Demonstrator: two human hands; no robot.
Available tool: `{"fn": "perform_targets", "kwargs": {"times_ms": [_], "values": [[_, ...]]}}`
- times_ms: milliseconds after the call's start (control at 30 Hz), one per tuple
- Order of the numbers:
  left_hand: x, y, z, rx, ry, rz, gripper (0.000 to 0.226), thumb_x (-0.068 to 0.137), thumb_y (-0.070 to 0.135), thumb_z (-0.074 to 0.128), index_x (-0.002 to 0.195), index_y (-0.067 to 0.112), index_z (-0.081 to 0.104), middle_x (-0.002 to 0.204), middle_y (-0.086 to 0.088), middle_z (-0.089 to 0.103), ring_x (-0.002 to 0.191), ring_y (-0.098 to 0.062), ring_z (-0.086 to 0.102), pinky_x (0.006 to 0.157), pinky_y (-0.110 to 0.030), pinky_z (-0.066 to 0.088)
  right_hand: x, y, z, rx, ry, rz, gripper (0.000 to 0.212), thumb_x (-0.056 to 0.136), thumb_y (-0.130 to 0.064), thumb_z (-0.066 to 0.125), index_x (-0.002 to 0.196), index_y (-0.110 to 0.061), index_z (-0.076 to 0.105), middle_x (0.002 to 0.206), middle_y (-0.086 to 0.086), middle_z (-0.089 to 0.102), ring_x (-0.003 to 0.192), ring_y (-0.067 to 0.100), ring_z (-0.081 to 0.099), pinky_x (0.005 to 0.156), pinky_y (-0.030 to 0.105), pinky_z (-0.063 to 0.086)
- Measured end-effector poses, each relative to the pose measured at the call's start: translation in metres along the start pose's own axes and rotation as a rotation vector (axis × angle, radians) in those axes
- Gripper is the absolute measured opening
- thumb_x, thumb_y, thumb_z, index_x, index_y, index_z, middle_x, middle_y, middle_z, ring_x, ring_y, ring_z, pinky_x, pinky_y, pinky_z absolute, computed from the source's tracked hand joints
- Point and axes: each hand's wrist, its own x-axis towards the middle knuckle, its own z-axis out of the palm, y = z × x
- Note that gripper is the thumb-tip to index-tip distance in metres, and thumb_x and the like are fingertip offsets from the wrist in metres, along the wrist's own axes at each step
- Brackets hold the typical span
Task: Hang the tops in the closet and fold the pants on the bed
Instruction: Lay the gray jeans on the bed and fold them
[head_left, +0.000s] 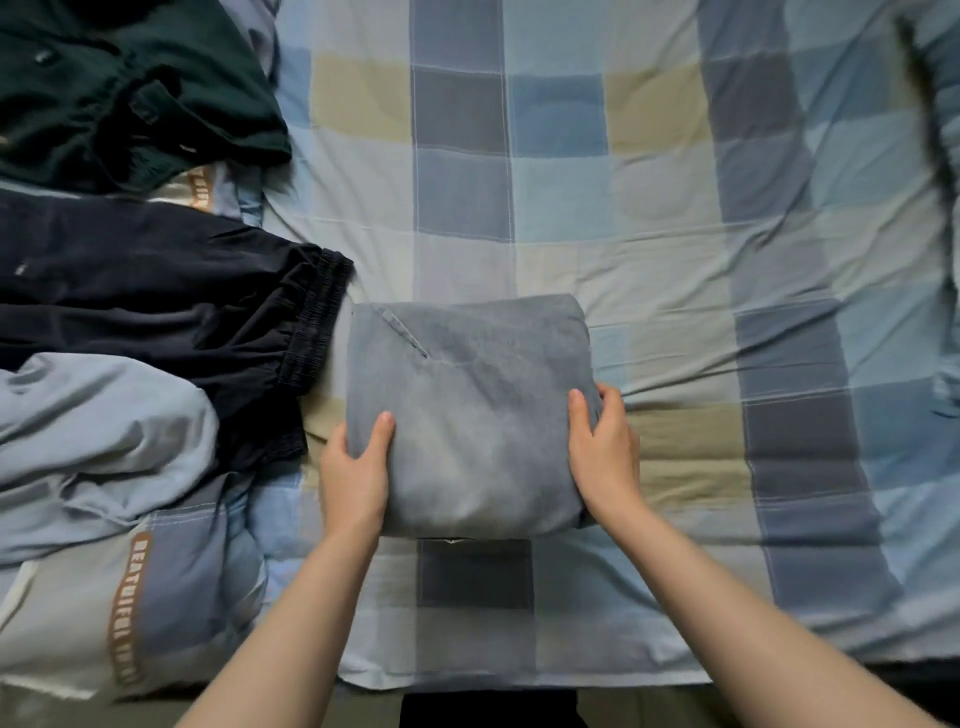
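Hands first: the left hand (356, 470) and right hand (605, 452) are both clamped on a folded pair of grey pants (467, 410), one on each side, thumbs lying on top and fingers tucked around the edges. Pants are folded into a chunky square sitting on the bed (675, 234), close to its near edge and a bit left of the middle. Bed's got a blue, grey and tan checked cover. Over by the near left corner there's a rumpled light blue duvet (104, 441) with a brown strip of lettering on it. Just past that, along the left edge, a dark navy pair of pants (156, 301) with an elastic waistband is spread out, waistband almost touching the grey bundle. Farthest back in the left corner is a dark green top (124, 88), all crumpled.
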Motion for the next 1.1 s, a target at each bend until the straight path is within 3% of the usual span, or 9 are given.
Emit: {"fn": "perform_targets", "kwargs": {"times_ms": [33, 167, 233, 300, 467, 700, 867, 1033, 1100], "values": [[-0.017, 0.005, -0.006, 0.012, 0.021, 0.008, 0.025, 0.09, 0.034, 0.067, 0.108, 0.016, 0.066, 0.103, 0.002, 0.07, 0.097, -0.014, 0.064, 0.083, -0.028, 0.049, -0.014, -0.003, -0.014, 0.006, 0.01, -0.005, 0.039, 0.096, -0.041, 0.047, 0.126, -0.015, 0.05, 0.121, 0.014, 0.063, 0.109, 0.037, 0.058, 0.085, 0.04, 0.045], [-0.087, 0.041, -0.033, 0.071, 0.094, 0.128, 0.014, 0.09, 0.039, 0.066, 0.092, 0.026, 0.061, 0.087, 0.015, 0.065, 0.088, -0.014, 0.062, 0.072, -0.021, 0.044, -0.081, -0.022, -0.082, 0.023, 0.037, -0.043, 0.039, 0.097, -0.038, 0.047, 0.13, -0.016, 0.048, 0.123, 0.008, 0.063, 0.11, 0.031, 0.058, 0.08, 0.031, 0.044], [-0.116, 0.065, -0.049, 0.084, 0.063, 0.18, 0.016, 0.09, 0.042, 0.064, 0.096, 0.029, 0.056, 0.09, 0.01, 0.064, 0.09, -0.018, 0.061, 0.077, -0.033, 0.046, -0.115, -0.037, -0.117, 0.043, 0.052, -0.052, 0.042, 0.097, -0.039, 0.048, 0.133, -0.018, 0.044, 0.125, 0.003, 0.061, 0.111, 0.024, 0.058, 0.08, 0.029, 0.044], [-0.14, 0.086, -0.065, 0.103, 0.05, 0.232, 0.021, 0.09, 0.04, 0.064, 0.104, 0.029, 0.053, 0.098, 0.006, 0.062, 0.093, -0.018, 0.06, 0.079, -0.034, 0.044, -0.146, -0.05, -0.142, 0.038, 0.049, -0.05, 0.047, 0.096, -0.042, 0.047, 0.136, -0.018, 0.04, 0.128, 0.003, 0.058, 0.113, 0.023, 0.057, 0.084, 0.03, 0.047], [-0.196, 0.142, -0.108, 0.134, -0.141, 0.455, 0.036, 0.089, 0.028, 0.066, 0.122, 0.023, 0.051, 0.112, 0.0, 0.06, 0.102, -0.021, 0.06, 0.09, -0.036, 0.048, -0.226, -0.085, -0.199, 0.002, 0.186, -0.055, 0.057, 0.094, -0.041, 0.049, 0.143, -0.014, 0.035, 0.137, 0.006, 0.049, 0.124, 0.022, 0.049, 0.095, 0.028, 0.04], [-0.254, 0.179, -0.138, 0.22, -0.377, 0.637, 0.044, 0.086, 0.019, 0.072, 0.126, 0.013, 0.056, 0.121, -0.004, 0.063, 0.11, -0.021, 0.061, 0.098, -0.037, 0.048, -0.321, -0.103, -0.232, -0.041, 0.313, -0.025, 0.067, 0.091, -0.039, 0.059, 0.147, -0.015, 0.031, 0.136, 0.006, 0.04, 0.121, 0.021, 0.045, 0.093, 0.031, 0.039], [-0.291, 0.187, -0.144, 0.231, -0.554, 0.743, 0.038, 0.086, 0.021, 0.071, 0.121, 0.025, 0.057, 0.111, 0.011, 0.061, 0.104, -0.015, 0.062, 0.091, -0.028, 0.047, -0.382, -0.094, -0.247, 0.107, 0.496, -0.012, 0.064, 0.085, -0.017, 0.07, 0.142, -0.009, 0.041, 0.124, 0.011, 0.046, 0.113, 0.012, 0.045, 0.093, -0.003, 0.022], [-0.344, 0.182, -0.14, 0.247, -0.764, 0.809, 0.039, 0.086, 0.022, 0.071, 0.115, 0.042, 0.053, 0.107, 0.019, 0.062, 0.097, -0.004, 0.061, 0.08, -0.002, 0.04, -0.454, -0.062, -0.268, 0.083, 0.731, 0.067, 0.052, 0.089, -0.004, 0.061, 0.138, -0.009, 0.046, 0.118, 0.011, 0.049, 0.105, 0.012, 0.048, 0.09, 0.001, 0.027], [-0.367, 0.176, -0.139, 0.264, -0.832, 0.848, 0.038, 0.086, 0.023, 0.071, 0.115, 0.039, 0.053, 0.109, 0.016, 0.063, 0.096, -0.003, 0.06, 0.079, -0.001, 0.039, -0.482, -0.047, -0.273, 0.081, 0.809, 0.121, 0.049, 0.09, -0.004, 0.06, 0.137, -0.009, 0.048, 0.116, 0.011, 0.051, 0.103, 0.014, 0.05, 0.087, 0.006, 0.031]]}}
